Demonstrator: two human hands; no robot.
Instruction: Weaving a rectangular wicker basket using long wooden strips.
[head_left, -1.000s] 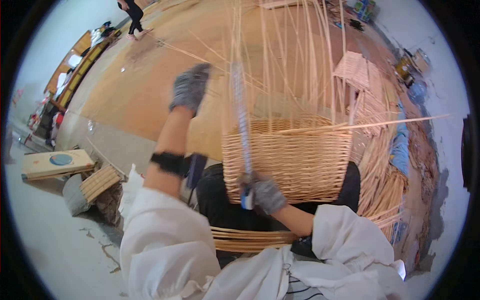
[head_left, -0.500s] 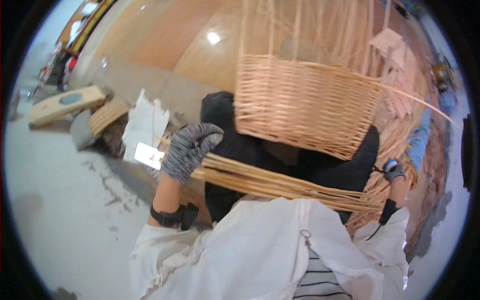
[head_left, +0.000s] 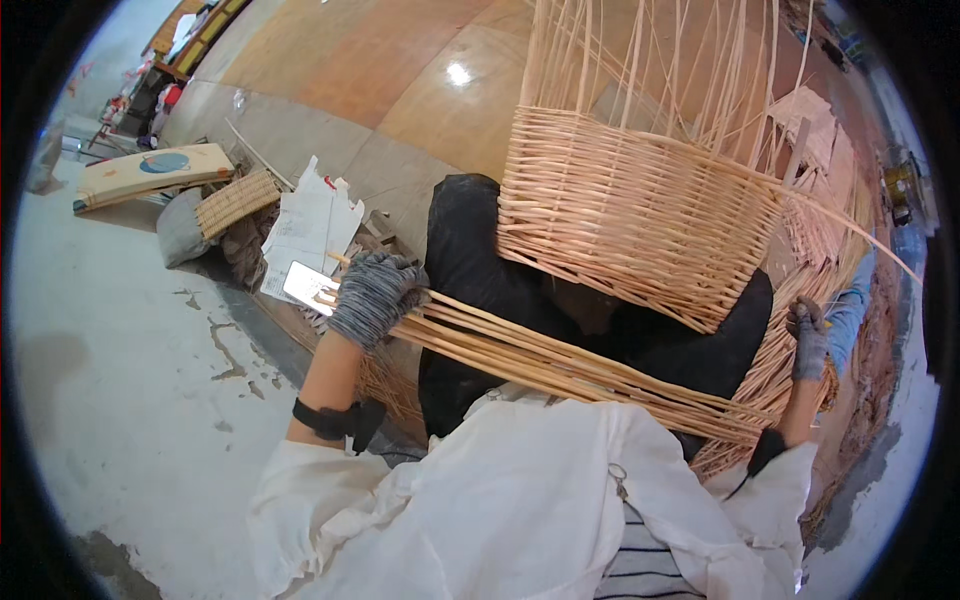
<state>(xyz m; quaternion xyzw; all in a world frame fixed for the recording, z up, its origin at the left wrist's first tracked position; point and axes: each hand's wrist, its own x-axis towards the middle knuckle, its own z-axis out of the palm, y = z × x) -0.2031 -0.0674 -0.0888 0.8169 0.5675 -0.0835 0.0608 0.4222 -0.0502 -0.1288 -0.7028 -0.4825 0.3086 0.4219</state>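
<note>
The wicker basket (head_left: 635, 210), with tall upright strands, rests tilted on my black-clad legs (head_left: 460, 310). My left hand (head_left: 375, 300), in a grey knit glove, is curled closed on the left end of the pale rods (head_left: 560, 365) that run crosswise below the basket. A bright white rectangular object (head_left: 305, 283) lies beside it. My right hand (head_left: 808, 335), gloved too, is closed low at the right, beside a heap of loose strands (head_left: 760, 365); what it holds is hidden.
At left, a cream board with a blue oval (head_left: 150, 175), a slatted piece (head_left: 240, 200) and torn paper (head_left: 310, 225) lie by the cracked wall ledge. Woven pieces (head_left: 815, 240) and blue sheeting (head_left: 850, 305) lie at right. Wooden furniture with clutter (head_left: 180, 60) stands at far left.
My left hand has come down from raised beside the basket onto the rods. My right hand has moved right from the basket; the metal strip and blue-cased tool it held no longer show there.
</note>
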